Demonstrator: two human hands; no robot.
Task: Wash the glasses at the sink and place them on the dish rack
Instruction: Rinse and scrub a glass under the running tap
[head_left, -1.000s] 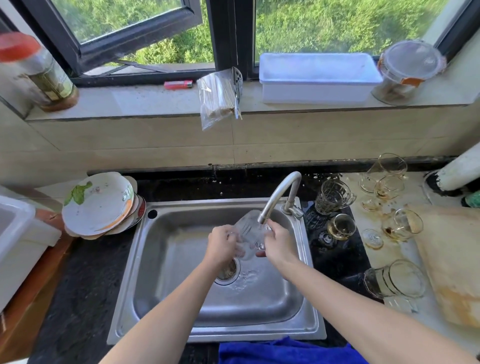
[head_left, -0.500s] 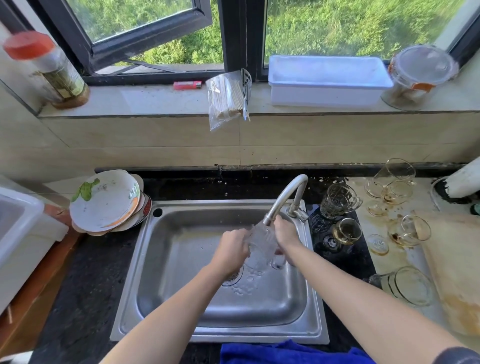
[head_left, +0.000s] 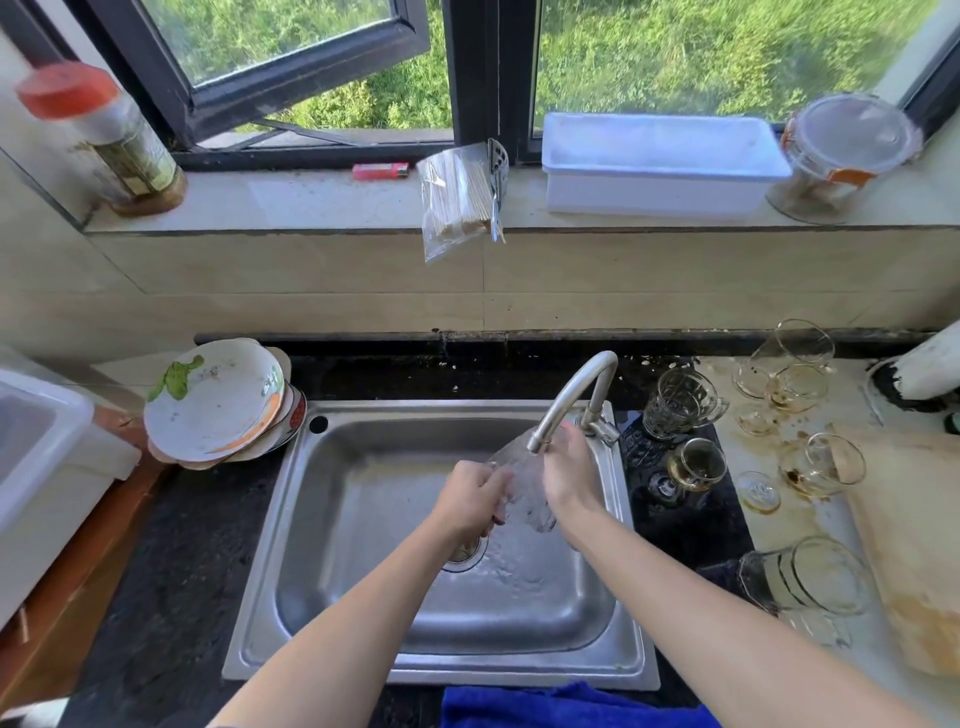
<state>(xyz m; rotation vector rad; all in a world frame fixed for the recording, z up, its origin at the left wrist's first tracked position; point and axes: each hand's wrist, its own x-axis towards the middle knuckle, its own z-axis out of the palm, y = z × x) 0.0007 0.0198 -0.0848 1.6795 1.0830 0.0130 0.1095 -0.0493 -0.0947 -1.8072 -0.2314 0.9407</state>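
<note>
Looking down from the head view, the glass (head_left: 519, 488) has swung round over the past second. A second ago it sat higher, right at the spout of the faucet (head_left: 571, 400). Now it lies tilted between the hands, mouth up towards the spout and thick base down towards the drain. The right hand (head_left: 569, 473) has climbed closer to the faucet, while the left hand (head_left: 470, 501) has closed in on the glass's near side.

I judge that this glass is still in mid-rinse, being turned so the water reaches all of it. Racking it has not begun.

Each hand's grip is closed on the glass, the left with curled fingers and the right wrapped along the far side.

The glass hangs above the sink (head_left: 332, 519), touching neither basin nor faucet as far as I can tell. It looks clear, ribbed and wet, with water rippling below it. Several unwashed glasses (head_left: 696, 465), stained brown, wait on the bench (head_left: 691, 525) to the right.
</note>
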